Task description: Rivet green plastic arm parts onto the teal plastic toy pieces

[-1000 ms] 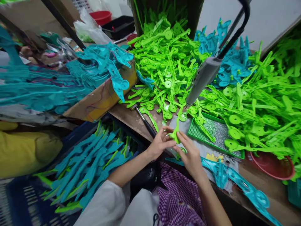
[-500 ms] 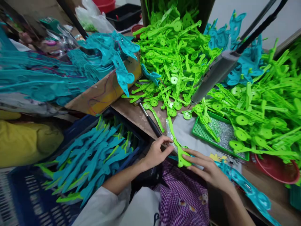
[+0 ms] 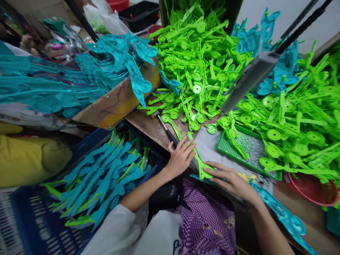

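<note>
A bright green plastic part [image 3: 204,170], long and narrow with a wide end, lies at the table's near edge. My right hand [image 3: 231,179] has its fingers over the wide end, its thumb hidden. Fingers stretched out, my left hand [image 3: 180,159] lies across the narrow arm of that part. Next to the left thumb is the dark handle of a hammer [image 3: 167,129], its head pointing away from me. A turquoise piece [image 3: 195,176] shows partly beneath the green part.
Loose green parts [image 3: 199,67] heap up across the table. A green tray [image 3: 249,156] of small shiny pieces stands right of a grey cloth [image 3: 208,141]. A grey power screwdriver [image 3: 249,78] hangs above. A blue crate [image 3: 34,216] holds turquoise-and-green pieces at left.
My left hand has moved forward and spread its fingers over the green part, toward the hammer. My right hand and the part's wide end have shifted slightly left and away.
</note>
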{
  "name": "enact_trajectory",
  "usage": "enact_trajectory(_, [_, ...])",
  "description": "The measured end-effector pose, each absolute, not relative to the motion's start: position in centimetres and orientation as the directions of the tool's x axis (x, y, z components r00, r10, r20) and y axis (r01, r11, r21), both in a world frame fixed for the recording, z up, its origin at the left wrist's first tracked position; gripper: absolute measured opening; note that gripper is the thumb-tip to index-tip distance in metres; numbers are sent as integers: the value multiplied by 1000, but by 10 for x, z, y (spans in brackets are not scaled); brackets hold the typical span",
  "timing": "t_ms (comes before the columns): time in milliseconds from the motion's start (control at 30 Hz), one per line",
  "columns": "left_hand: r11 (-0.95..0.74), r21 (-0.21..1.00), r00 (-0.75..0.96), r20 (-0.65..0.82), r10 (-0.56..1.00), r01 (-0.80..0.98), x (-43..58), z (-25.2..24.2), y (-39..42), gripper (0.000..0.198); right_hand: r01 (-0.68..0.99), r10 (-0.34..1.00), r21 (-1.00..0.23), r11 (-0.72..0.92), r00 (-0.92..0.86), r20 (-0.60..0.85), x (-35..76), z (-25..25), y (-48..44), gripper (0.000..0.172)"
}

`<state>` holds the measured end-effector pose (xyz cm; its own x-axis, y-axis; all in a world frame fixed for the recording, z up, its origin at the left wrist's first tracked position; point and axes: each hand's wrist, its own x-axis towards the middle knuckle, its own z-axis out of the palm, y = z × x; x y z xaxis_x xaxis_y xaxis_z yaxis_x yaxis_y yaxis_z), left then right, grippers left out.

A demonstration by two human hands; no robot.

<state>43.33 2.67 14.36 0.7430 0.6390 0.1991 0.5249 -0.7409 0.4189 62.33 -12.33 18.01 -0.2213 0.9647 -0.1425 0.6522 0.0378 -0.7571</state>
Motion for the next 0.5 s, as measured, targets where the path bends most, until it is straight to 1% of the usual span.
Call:
enact_trajectory(133, [-731, 406, 739, 174, 651, 548, 436, 143, 29, 33, 664, 961, -746, 43, -231, -151, 627, 181, -122, 39])
enact_trajectory(300, [-728, 417, 736, 179, 653, 544, 438, 141, 29, 32, 686, 950, -725, 67, -265, -163, 630, 181, -122, 43])
enact_trajectory(500, [-723, 454, 738, 187, 649, 521, 439, 137, 33, 39, 700, 945, -709, 80, -279, -169, 636, 179, -121, 46])
